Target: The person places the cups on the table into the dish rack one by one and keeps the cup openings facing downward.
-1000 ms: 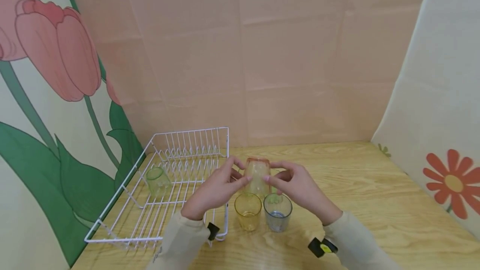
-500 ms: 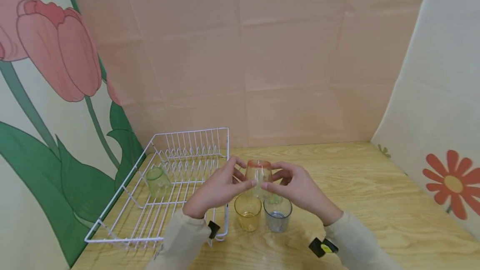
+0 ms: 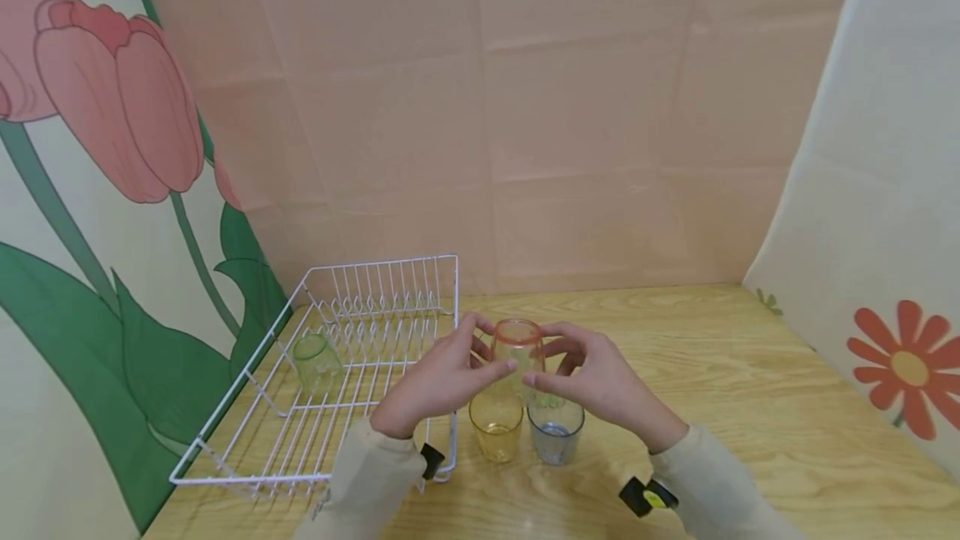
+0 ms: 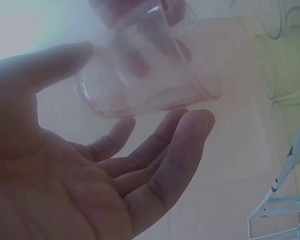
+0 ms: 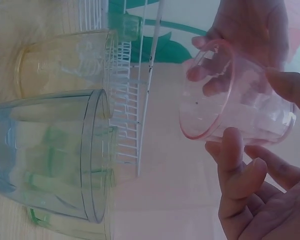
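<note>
Both hands hold one clear glass tumbler (image 3: 517, 348) with a pinkish-orange tint between their fingertips, above the table. It is upside down, its wide rim (image 5: 210, 90) downward in the right wrist view. My left hand (image 3: 446, 373) has thumb and fingers curved around the tumbler's left side. The right hand (image 3: 592, 365) grips the opposite side, thumb in front and fingers behind. Just below and nearer stand an upright yellow glass (image 3: 497, 433) and a blue-grey glass (image 3: 555, 442), side by side. Green glass shows behind the blue-grey one, partly hidden.
A white wire dish rack (image 3: 322, 477) stands to the left, with a green glass (image 3: 315, 365) inside, upside down and leaning. Its right edge runs close by the left hand and the yellow glass. A pink backdrop (image 3: 570, 148) rises behind the wooden table (image 3: 720, 407).
The tumbler has turned in the fingers, its reddish top end now showing as a rounder oval. Both hands stay almost in place. Rack and other glasses have not moved.
</note>
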`<act>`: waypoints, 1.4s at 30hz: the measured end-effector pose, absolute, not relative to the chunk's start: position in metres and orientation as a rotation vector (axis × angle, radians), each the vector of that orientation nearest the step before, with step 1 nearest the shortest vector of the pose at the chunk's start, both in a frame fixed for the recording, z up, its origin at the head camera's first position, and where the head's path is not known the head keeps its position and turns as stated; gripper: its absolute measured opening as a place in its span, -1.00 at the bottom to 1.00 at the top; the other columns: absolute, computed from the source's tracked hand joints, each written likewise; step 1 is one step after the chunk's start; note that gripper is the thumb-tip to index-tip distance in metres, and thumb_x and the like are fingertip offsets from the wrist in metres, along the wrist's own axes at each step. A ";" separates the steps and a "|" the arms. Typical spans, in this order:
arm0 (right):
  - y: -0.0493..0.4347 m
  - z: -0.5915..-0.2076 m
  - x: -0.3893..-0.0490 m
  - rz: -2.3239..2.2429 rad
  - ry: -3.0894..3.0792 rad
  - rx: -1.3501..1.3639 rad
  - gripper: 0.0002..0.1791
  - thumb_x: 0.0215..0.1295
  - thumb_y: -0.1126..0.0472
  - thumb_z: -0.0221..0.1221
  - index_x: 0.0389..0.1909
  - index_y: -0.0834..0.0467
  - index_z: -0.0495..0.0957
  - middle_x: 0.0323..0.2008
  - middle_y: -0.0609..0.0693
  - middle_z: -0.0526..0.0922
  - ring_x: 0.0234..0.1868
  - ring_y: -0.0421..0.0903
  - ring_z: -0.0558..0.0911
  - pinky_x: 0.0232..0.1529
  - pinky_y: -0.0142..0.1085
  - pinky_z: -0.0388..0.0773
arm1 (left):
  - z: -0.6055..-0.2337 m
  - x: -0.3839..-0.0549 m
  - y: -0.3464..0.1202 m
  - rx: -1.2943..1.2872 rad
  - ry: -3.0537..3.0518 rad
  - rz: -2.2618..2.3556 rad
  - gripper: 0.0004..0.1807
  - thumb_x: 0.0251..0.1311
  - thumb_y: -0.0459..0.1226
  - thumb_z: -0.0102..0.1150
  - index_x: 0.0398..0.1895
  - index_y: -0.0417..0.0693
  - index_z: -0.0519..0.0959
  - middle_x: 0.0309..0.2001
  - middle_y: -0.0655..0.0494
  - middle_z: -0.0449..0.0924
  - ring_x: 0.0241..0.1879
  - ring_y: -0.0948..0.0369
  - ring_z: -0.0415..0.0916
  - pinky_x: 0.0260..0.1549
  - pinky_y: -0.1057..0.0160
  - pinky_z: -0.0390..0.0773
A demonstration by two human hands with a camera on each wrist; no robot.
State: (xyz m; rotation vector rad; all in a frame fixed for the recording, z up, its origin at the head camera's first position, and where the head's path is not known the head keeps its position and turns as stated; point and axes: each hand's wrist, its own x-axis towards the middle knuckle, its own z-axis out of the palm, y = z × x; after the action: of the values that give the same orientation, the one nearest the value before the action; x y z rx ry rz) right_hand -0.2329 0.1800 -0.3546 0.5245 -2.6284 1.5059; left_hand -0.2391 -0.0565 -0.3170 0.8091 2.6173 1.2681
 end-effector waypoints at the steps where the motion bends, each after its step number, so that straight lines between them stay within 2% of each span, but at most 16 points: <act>1: 0.180 -0.355 -0.233 1.502 -2.629 0.529 -0.27 0.11 -0.05 0.47 0.27 0.09 0.48 -0.03 0.14 0.70 -0.40 -0.02 0.61 -0.51 -0.26 0.52 | -0.317 -0.239 -0.056 0.815 2.619 1.268 -0.50 0.35 0.03 0.21 0.17 0.02 0.31 -0.10 0.00 0.59 -0.21 0.16 0.59 -0.25 0.14 0.59; 9: 0.181 -0.355 -0.233 1.450 -2.636 0.576 -0.25 0.07 -0.01 0.49 0.29 0.07 0.47 0.02 0.14 0.68 -0.40 -0.04 0.61 -0.58 -0.29 0.47 | -0.318 -0.239 -0.056 0.847 2.627 1.254 -0.43 0.33 0.04 0.22 0.23 -0.04 0.29 -0.13 0.00 0.60 -0.20 0.16 0.60 -0.26 0.15 0.61; 15: 0.180 -0.357 -0.233 1.433 -2.641 0.637 -0.29 0.10 0.02 0.48 0.28 0.04 0.47 0.05 0.12 0.66 -0.39 -0.06 0.61 -0.58 -0.28 0.50 | -0.320 -0.241 -0.056 0.882 2.611 1.231 -0.39 0.35 0.07 0.19 0.33 0.02 0.31 -0.10 0.01 0.60 -0.14 0.10 0.60 -0.22 0.13 0.61; 20: 0.179 -0.358 -0.234 1.368 -2.653 0.650 -0.29 0.13 0.00 0.46 0.29 0.05 0.46 0.06 0.08 0.66 -0.26 -0.06 0.60 -0.43 -0.28 0.55 | -0.322 -0.242 -0.056 0.912 2.615 1.225 -0.39 0.36 0.07 0.18 0.34 0.02 0.33 -0.07 0.00 0.60 -0.13 0.10 0.60 -0.21 0.13 0.61; 26: 0.177 -0.360 -0.235 1.290 -2.685 0.636 -0.28 0.08 -0.08 0.47 0.26 0.00 0.47 0.04 -0.06 0.65 -0.09 -0.06 0.55 -0.20 -0.22 0.53 | -0.322 -0.241 -0.055 0.911 2.614 1.225 -0.44 0.31 0.07 0.24 0.30 0.14 0.37 -0.03 0.02 0.60 -0.11 0.15 0.59 -0.23 0.17 0.61; 34: 0.177 -0.361 -0.236 1.281 -2.679 0.641 -0.33 0.03 -0.03 0.51 0.20 -0.12 0.52 -0.02 -0.22 0.65 -0.11 -0.13 0.56 -0.17 -0.23 0.50 | -0.322 -0.240 -0.054 0.914 2.605 1.228 -0.45 0.25 0.05 0.31 0.25 0.17 0.40 -0.02 0.05 0.61 -0.09 0.15 0.60 -0.21 0.15 0.61; 42: 0.180 -0.360 -0.235 1.299 -2.666 0.699 -0.33 0.03 -0.01 0.52 0.20 -0.05 0.53 -0.04 -0.25 0.65 -0.12 -0.13 0.60 -0.14 -0.25 0.55 | -0.321 -0.241 -0.053 0.897 2.601 1.202 -0.43 0.19 0.06 0.36 0.23 0.25 0.40 0.02 0.13 0.60 0.01 0.16 0.59 -0.14 0.12 0.61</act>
State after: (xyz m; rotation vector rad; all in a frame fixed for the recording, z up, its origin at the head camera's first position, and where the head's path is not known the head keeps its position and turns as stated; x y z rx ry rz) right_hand -0.2348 0.1798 -0.3600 0.6990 -2.6658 1.2988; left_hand -0.2411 -0.0535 -0.3208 0.8972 2.6013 1.2023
